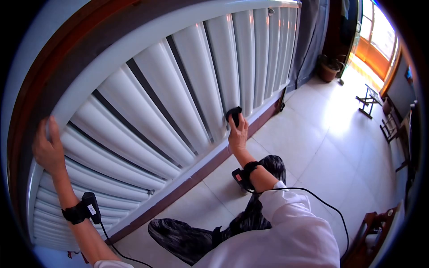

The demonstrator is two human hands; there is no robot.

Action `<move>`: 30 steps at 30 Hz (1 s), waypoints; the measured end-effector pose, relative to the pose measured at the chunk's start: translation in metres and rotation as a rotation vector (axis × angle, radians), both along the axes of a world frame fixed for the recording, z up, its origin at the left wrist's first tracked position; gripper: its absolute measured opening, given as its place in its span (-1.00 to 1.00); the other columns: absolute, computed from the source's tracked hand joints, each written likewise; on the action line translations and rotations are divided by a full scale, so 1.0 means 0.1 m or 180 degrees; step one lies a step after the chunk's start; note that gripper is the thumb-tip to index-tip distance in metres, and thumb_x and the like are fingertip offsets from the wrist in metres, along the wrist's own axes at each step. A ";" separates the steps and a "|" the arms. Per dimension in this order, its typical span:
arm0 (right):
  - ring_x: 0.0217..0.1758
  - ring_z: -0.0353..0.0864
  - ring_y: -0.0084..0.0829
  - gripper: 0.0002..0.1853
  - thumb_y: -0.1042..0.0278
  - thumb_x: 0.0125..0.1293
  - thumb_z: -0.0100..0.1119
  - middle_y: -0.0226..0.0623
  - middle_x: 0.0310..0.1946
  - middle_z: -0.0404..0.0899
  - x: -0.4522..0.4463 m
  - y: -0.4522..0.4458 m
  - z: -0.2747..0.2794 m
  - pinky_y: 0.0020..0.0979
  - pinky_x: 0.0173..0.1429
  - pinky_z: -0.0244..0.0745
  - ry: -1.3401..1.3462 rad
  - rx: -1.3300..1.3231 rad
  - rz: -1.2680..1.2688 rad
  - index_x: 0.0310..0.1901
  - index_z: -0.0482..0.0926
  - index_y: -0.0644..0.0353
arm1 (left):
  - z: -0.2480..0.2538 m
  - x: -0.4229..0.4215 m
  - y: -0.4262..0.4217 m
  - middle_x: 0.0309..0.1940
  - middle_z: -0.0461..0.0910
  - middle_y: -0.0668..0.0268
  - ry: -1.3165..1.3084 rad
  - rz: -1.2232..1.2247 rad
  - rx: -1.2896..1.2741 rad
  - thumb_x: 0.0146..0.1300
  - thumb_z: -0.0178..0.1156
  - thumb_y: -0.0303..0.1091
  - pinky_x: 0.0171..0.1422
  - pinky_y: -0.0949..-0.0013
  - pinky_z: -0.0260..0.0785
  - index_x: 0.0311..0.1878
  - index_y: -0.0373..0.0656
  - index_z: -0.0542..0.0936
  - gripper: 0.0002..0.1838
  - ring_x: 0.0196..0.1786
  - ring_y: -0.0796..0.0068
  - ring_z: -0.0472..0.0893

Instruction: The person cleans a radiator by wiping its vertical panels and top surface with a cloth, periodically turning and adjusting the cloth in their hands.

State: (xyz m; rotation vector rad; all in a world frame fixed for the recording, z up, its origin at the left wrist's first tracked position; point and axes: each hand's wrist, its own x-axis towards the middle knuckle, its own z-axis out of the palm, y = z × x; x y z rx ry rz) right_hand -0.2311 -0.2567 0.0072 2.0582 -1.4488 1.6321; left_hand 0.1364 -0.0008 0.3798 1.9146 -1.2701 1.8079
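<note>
A large white radiator (187, 76) with many vertical slats and dark gaps fills the left and middle of the view. My left hand (49, 147) rests on its top frame at the far left, fingers apart, with nothing seen in it. Near the lower edge of the slats, my right hand (237, 129) holds a small black object (233, 115) against a slat; what it is exactly I cannot make out. Black straps with small boxes and cables are on both forearms.
Pale floor tiles (313, 147) lie to the right. A potted plant (329, 69) stands by a grey curtain (308, 44) near a bright doorway. Folding stools (368, 102) and dark wooden furniture line the right side. My bent legs are below the radiator.
</note>
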 end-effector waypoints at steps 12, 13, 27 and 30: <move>-0.32 0.66 -0.27 -0.52 0.44 0.04 -0.04 -0.07 -0.32 0.66 -0.36 0.11 0.02 -0.31 -0.24 0.54 0.0798 0.3715 0.2561 0.05 0.59 -0.07 | 0.00 0.30 -0.05 -0.16 0.65 0.25 0.0183 0.0025 0.0436 0.36 -0.13 0.15 -0.01 0.32 0.47 0.04 0.00 0.59 -0.49 -0.12 0.32 0.65; -0.33 0.64 -0.42 -0.53 0.47 0.02 -0.06 -0.24 -0.34 0.65 -0.43 0.35 0.23 -0.45 -0.32 0.52 -0.0789 0.4880 0.2791 0.03 0.56 0.13 | -0.01 0.33 -0.06 -0.10 0.63 0.24 0.0136 -0.0078 0.0503 0.36 -0.13 0.16 0.04 0.30 0.45 0.09 0.01 0.55 -0.49 -0.08 0.31 0.63; -0.09 0.58 -0.44 -0.63 0.21 0.25 0.20 -0.30 -0.09 0.59 -0.77 0.54 0.29 -0.40 0.02 0.48 -0.3671 0.2697 0.2849 0.04 0.53 0.19 | -2.81 -1.49 0.97 0.14 0.44 0.17 0.2303 -0.1379 0.1721 0.22 0.13 -0.36 0.35 0.02 0.09 0.14 -0.19 0.44 -0.60 0.19 0.12 0.40; -0.22 0.59 -0.45 -0.74 0.30 0.19 0.26 -0.34 -0.27 0.58 -0.69 0.09 0.79 -0.32 -0.17 0.46 -0.2378 0.1465 0.1578 -0.13 0.57 0.24 | -3.42 -1.52 1.47 0.12 0.43 0.17 0.2693 -0.1052 0.1959 0.21 0.14 -0.34 0.33 0.03 0.09 0.10 -0.19 0.46 -0.62 0.18 0.11 0.39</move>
